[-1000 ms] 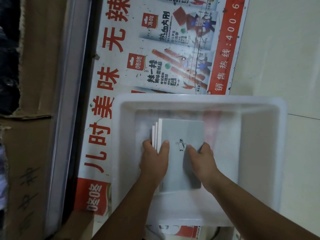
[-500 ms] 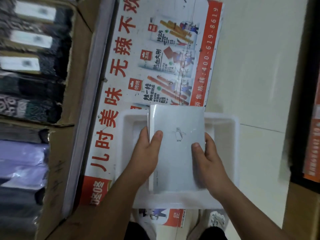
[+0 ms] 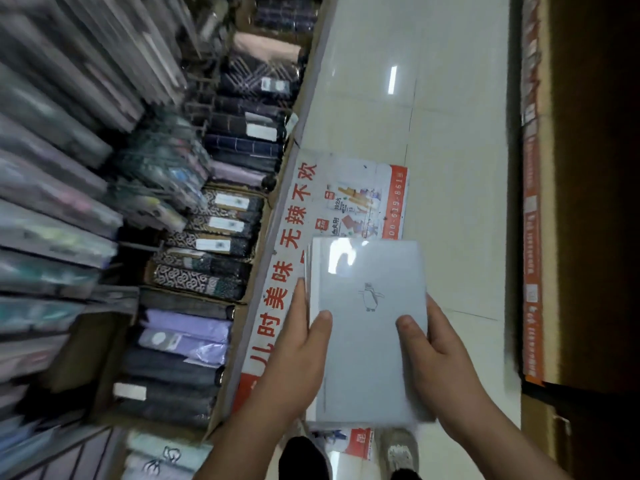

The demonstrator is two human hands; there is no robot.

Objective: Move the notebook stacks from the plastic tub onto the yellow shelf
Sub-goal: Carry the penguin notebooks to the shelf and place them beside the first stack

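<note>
A stack of pale grey notebooks (image 3: pixel 367 327) with a small penguin drawing on the top cover is held in the air in front of me. My left hand (image 3: pixel 304 337) grips its left edge with the thumb on the cover. My right hand (image 3: pixel 427 344) grips the right edge the same way. The plastic tub is hidden behind the stack and my arms. No yellow shelf can be made out in this view.
Shelves and cardboard boxes full of wrapped notebooks (image 3: pixel 207 244) fill the left side. A flattened printed carton (image 3: pixel 349 199) lies on the tiled floor (image 3: pixel 450 133). A tall cardboard box (image 3: pixel 540 202) stands on the right. My shoes (image 3: pixel 398 448) show below.
Both hands have lifted the notebook stack up out of the tub. The view has swung upward, so shelves on the left now show and the tub is out of sight.
</note>
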